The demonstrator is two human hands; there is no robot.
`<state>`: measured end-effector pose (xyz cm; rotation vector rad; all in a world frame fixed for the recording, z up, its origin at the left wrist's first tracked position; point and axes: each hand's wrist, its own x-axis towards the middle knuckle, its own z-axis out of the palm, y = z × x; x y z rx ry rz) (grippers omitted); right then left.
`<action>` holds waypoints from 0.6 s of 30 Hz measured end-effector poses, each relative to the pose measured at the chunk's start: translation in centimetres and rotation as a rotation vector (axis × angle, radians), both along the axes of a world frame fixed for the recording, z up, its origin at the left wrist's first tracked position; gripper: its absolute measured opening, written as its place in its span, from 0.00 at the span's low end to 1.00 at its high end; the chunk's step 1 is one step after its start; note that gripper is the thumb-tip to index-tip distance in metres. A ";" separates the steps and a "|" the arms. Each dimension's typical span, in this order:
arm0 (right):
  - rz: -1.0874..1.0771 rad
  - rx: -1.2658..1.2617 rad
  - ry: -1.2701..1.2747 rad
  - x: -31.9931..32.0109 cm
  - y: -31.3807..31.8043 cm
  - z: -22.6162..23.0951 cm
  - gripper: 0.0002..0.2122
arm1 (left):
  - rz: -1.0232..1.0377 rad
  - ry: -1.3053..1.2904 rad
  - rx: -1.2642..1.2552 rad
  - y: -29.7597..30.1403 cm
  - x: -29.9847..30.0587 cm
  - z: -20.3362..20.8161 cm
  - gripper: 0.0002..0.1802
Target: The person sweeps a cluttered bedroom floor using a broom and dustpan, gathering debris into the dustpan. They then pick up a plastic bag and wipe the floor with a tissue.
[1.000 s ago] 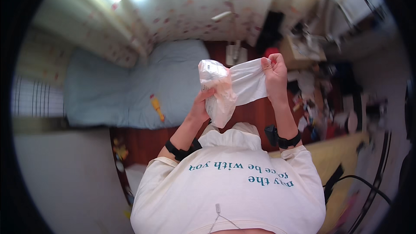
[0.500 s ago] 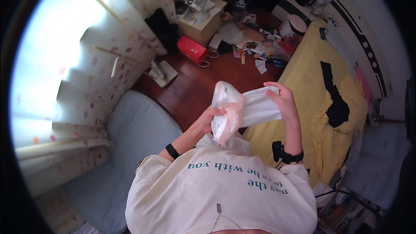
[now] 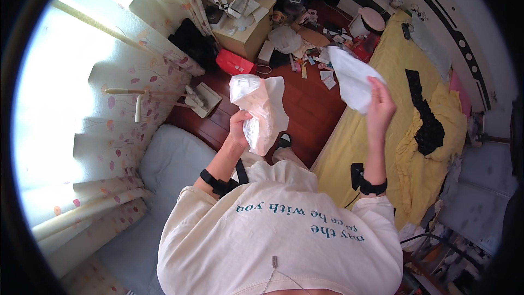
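In front of my body, my left hand (image 3: 238, 127) is closed round a soft plastic tissue pack (image 3: 255, 110), pinkish and partly see-through. A pale white sheet edge (image 3: 278, 98) shows at the pack's right side. Farther right and higher, my right hand (image 3: 381, 104) pinches a white tissue (image 3: 352, 79) by its lower right edge. That tissue hangs spread out, apart from the pack, over the edge of the bed. Black bands are on both wrists.
To the right is a bed with a yellow cover (image 3: 376, 147) and a black garment (image 3: 426, 125). A grey cushioned seat (image 3: 174, 158) stands left. Ahead are a red bag (image 3: 233, 63), a cabinet (image 3: 240, 35), floor clutter (image 3: 314, 49) and a pink-lidded bin (image 3: 371, 20).
The white tissue has come away from the pack. My right hand has lifted it up and to the right, while my left hand has moved left with the pack.
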<state>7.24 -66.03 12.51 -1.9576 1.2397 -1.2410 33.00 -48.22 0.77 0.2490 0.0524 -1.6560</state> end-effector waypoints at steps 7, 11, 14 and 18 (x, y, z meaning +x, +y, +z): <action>0.507 0.563 -0.167 11.2 6.3 -5.8 0.15 | -0.152 -0.140 0.004 -1.7 5.4 -1.6 0.35; 0.561 0.830 -0.110 14.9 8.4 -12.5 0.16 | -0.352 -0.176 0.167 -0.3 7.8 -7.6 0.37; 0.494 1.163 -0.262 15.3 10.0 -19.1 0.14 | -0.412 -0.166 0.229 1.5 8.9 -13.7 0.37; 0.455 1.356 -0.186 15.0 10.7 -30.7 0.13 | -0.455 -0.209 0.435 3.0 9.4 -23.9 0.39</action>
